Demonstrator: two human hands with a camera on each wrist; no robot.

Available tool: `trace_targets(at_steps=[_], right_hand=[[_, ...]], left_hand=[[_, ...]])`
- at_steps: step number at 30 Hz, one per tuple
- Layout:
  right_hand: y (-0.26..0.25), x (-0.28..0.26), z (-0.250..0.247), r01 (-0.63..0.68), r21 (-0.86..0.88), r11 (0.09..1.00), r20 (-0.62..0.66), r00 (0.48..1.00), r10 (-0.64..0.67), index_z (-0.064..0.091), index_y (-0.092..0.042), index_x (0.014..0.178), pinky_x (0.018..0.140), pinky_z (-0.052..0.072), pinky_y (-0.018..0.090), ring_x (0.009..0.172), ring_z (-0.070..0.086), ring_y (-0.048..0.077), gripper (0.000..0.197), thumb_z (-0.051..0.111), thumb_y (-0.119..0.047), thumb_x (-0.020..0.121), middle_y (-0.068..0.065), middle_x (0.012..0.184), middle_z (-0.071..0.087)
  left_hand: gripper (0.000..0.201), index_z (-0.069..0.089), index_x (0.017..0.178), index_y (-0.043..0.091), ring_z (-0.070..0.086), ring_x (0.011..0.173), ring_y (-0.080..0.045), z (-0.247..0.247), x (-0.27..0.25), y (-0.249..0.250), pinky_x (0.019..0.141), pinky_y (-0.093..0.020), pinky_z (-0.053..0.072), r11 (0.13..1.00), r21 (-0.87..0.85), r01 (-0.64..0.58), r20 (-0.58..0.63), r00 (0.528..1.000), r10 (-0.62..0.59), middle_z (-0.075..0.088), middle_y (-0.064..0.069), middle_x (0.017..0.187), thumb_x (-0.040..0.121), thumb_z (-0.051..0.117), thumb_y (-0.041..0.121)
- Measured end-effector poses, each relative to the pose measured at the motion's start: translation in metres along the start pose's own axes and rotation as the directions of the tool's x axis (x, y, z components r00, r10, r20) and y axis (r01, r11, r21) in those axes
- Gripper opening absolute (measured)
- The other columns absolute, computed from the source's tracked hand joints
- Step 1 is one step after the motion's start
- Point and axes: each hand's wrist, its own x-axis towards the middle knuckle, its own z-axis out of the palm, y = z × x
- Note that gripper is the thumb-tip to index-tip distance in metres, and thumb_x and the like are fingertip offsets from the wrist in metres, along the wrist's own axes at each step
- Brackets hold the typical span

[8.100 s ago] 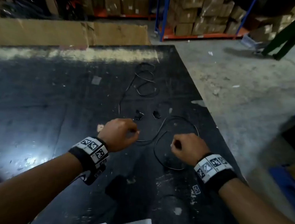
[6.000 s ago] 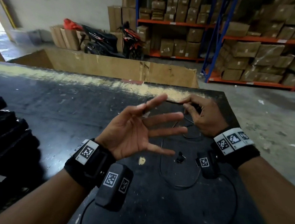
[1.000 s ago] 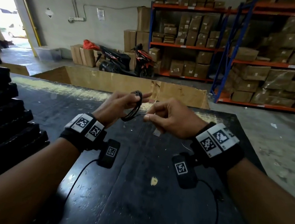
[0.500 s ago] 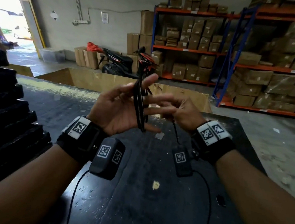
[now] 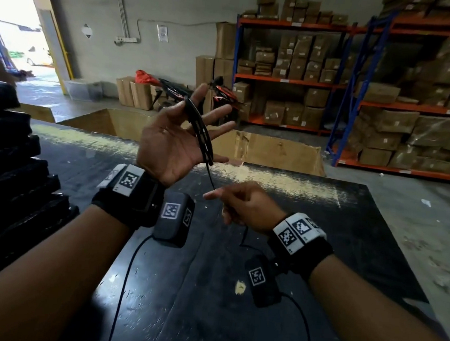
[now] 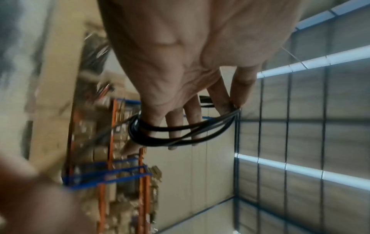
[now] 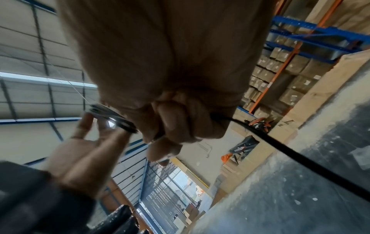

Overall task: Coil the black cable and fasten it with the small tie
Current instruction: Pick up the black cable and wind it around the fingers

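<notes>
My left hand is raised above the table, palm toward me and fingers spread. The black cable is wound in several loops round those fingers. In the left wrist view the coil rings the fingers, and the thumb presses it against the forefinger. One strand runs down from the coil into my right hand, lower and to the right. In the right wrist view the right hand is fisted round the cable, and the tail trails toward the table. I see no small tie in any view.
Under my arms lies a black scuffed table. A stack of black pads sits at its left. An open cardboard box stands behind its far edge. Shelving with cartons and a motorbike are further back.
The right hand has dropped from beside the left fingers to below them, drawing a strand down. The left hand stays raised with the coil. Earlier the cable lay loose on the table.
</notes>
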Motion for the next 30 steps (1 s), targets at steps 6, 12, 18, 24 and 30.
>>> trace_targets(at_steps=[6,12,18,24,30], right_hand=[[-0.037,-0.006,-0.016,0.053,-0.096,0.994,-0.006,0.999,-0.054,0.076,0.006,0.1,0.042,0.039,0.011,0.036,0.048,0.0,0.023,0.059,-0.01,0.1,-0.009,0.045,0.055],[-0.058,0.001,-0.052,0.145,-0.314,0.938,-0.032,0.986,-0.163,0.078,-0.004,0.087,0.054,0.041,0.021,0.05,0.051,0.001,0.017,0.073,-0.019,0.093,-0.006,0.06,0.066],[-0.056,0.002,-0.07,0.278,-0.16,0.947,-0.1,0.95,-0.295,0.077,-0.001,0.089,0.068,0.056,0.049,0.076,0.068,0.043,0.014,0.078,-0.015,0.086,0.028,0.088,0.074],[-0.028,0.001,-0.057,0.221,0.138,0.965,-0.128,0.971,-0.204,0.072,0.004,0.1,0.05,0.045,0.018,0.053,0.057,0.004,0.014,0.065,-0.006,0.094,0.019,0.076,0.064],[0.006,-0.008,-0.019,0.035,0.132,0.991,-0.068,0.997,-0.026,0.076,-0.005,0.11,0.043,0.04,0.021,0.043,0.052,0.015,0.028,0.054,-0.021,0.104,0.019,0.069,0.067]], left_hand=[[0.044,0.065,0.136,0.033,0.056,0.137,-0.026,-0.028,-0.006,-0.012,0.116,-0.064,0.031,0.842,0.516,0.157,-0.234,0.972,-0.038,0.066,-0.005,0.142,0.098,0.044,0.034],[0.039,0.073,0.123,0.008,0.059,0.132,-0.036,-0.035,-0.024,-0.039,0.117,-0.062,0.032,0.742,0.579,0.339,-0.189,0.94,-0.283,0.071,-0.015,0.132,0.093,0.057,0.028],[0.055,0.052,0.148,0.021,0.038,0.147,-0.046,-0.016,-0.036,-0.039,0.111,-0.073,0.021,0.843,0.237,0.483,0.109,0.849,-0.517,0.044,-0.027,0.157,0.095,0.052,0.033],[0.052,0.052,0.147,0.025,0.02,0.149,-0.058,0.012,-0.032,-0.036,0.106,-0.087,-0.003,0.909,-0.029,0.415,0.4,0.838,-0.37,0.037,-0.029,0.158,0.102,0.029,0.037],[0.049,0.045,0.149,0.03,0.023,0.151,-0.055,0.026,-0.009,-0.018,0.104,-0.088,0.015,0.972,-0.061,0.228,0.313,0.929,-0.198,0.028,-0.027,0.165,0.104,0.031,0.038]])
